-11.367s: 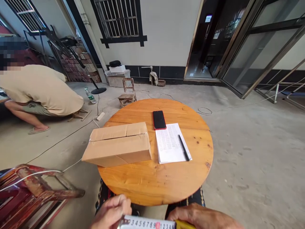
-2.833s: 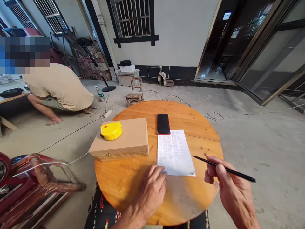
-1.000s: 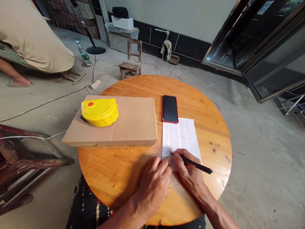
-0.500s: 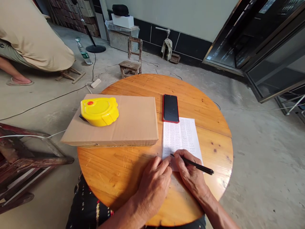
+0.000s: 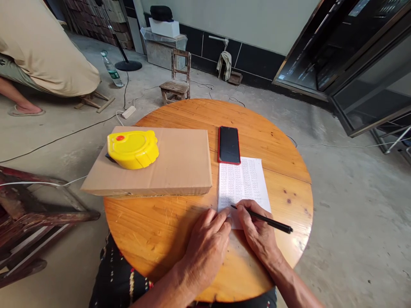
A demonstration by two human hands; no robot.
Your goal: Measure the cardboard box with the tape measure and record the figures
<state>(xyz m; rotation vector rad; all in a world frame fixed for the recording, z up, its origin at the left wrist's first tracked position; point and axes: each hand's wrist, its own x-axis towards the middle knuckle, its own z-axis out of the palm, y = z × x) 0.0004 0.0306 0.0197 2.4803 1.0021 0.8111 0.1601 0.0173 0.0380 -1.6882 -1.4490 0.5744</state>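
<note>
My right hand (image 5: pixel 257 233) grips a black pen (image 5: pixel 266 220) with its tip on the near part of a white sheet (image 5: pixel 242 182) covered in rows of small writing. My left hand (image 5: pixel 205 248) lies flat on the round wooden table (image 5: pixel 180 231), fingers stretched out, their tips pressing the sheet's near left corner. A red-cased phone (image 5: pixel 229 145) lies face up just beyond the sheet. To the left a flat cardboard box (image 5: pixel 180 164) overhangs the table edge, with a yellow tape measure (image 5: pixel 132 149) on top of it.
A person in a beige shirt (image 5: pixel 41 47) bends over at the far left. A rusty red metal frame (image 5: pixel 28 222) stands left of the table. Beyond are a small wooden chair (image 5: pixel 176 81), a water bottle (image 5: pixel 111 69), cables (image 5: pixel 58 139) on the concrete floor, and glass doors (image 5: pixel 346 64) at the right.
Since 11.4 s ago the tape measure has gone from my hands onto the box, and I have picked up the pen. Over the last second the pen tip shifted slightly right on the sheet.
</note>
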